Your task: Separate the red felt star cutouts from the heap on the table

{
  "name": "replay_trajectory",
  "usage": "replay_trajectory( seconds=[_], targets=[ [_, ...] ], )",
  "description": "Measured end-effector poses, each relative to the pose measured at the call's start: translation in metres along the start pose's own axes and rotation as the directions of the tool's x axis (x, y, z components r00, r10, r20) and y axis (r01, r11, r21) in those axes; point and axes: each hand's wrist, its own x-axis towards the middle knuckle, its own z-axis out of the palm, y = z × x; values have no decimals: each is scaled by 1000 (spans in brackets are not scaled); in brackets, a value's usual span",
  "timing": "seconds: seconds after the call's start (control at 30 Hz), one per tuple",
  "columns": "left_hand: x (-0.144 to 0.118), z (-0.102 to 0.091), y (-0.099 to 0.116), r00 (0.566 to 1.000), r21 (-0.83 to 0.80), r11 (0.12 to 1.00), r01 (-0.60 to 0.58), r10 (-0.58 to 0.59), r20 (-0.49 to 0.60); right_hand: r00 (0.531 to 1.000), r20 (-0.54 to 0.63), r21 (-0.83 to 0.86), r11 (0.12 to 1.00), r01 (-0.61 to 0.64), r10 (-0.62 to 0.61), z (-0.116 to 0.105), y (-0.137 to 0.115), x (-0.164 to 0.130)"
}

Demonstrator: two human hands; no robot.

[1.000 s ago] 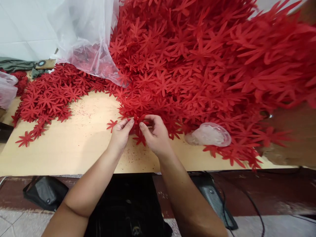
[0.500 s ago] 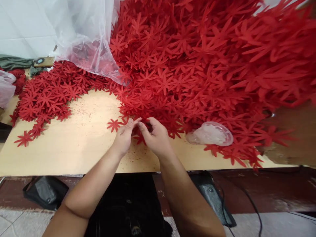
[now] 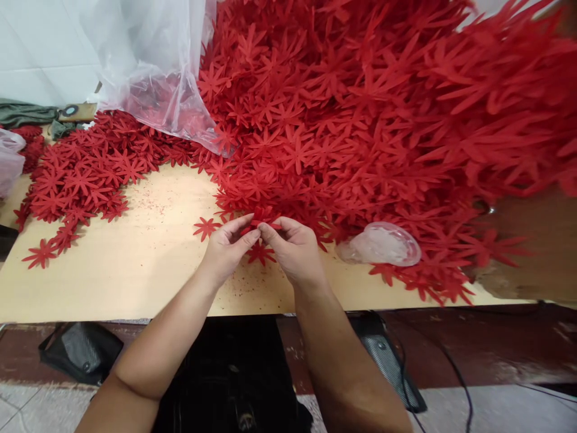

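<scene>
while the head camera looks down over the wooden table (image 3: 135,282), both hands meet near the middle of its front edge. left hand (image 3: 225,249) and right hand (image 3: 295,252) are fingertip to fingertip, each pinching a red flower cutout (image 3: 262,224) held just above the board; thumbs and forefingers are closed on it, the other fingers curled loosely. right behind them rises the big red flower heap (image 3: 360,120), spilling from the back edge and covering the right half of the table. one loose flower (image 3: 205,228) lies flat just left of the left hand. a flatter spread of flowers (image 3: 85,174) covers the back left corner, beside a clear plastic bag (image 3: 153,66). a crumpled clear plastic piece (image 3: 383,245) sits to the right of the right hand, against the heap's foot.
</scene>
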Motion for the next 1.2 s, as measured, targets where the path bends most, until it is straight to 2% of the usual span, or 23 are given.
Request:
replay_trajectory(
  seconds=[0.13,0.27,0.47,0.57,0.7,0.83,0.93,1.07,1.2],
  targets=[
    [1,0,2,1000,-14,1000,-11,10,-23,997,80,23,1000,12,-13,-2,2,-1],
    [2,-2,2,994,-56,997,54,-59,-91,991,130,60,998,-28,20,-4,4,-2],
    [4,-4,2,970,-244,961,133,-177,-166,993,110,81,996,-47,38,-1,1,-2],
    [4,-5,2,961,-288,946,148,-206,-183,994,103,82,995,-56,47,1,0,-2],
    [1,-4,3,979,-251,958,140,-172,-110,996,79,82,996,-39,33,3,3,0],
    [-4,-2,7,994,-127,986,105,-109,-23,999,39,10,1000,-11,10,5,6,2],
    [-3,-1,9,996,-79,995,56,-61,-68,997,74,-4,1000,13,-13,7,5,1],
    [3,0,9,986,-125,990,61,-80,-148,988,149,46,998,34,-40,9,1,0],
    [7,1,9,976,-193,981,28,-68,-208,981,143,-26,991,133,-128,11,-5,-5]
  ],
)
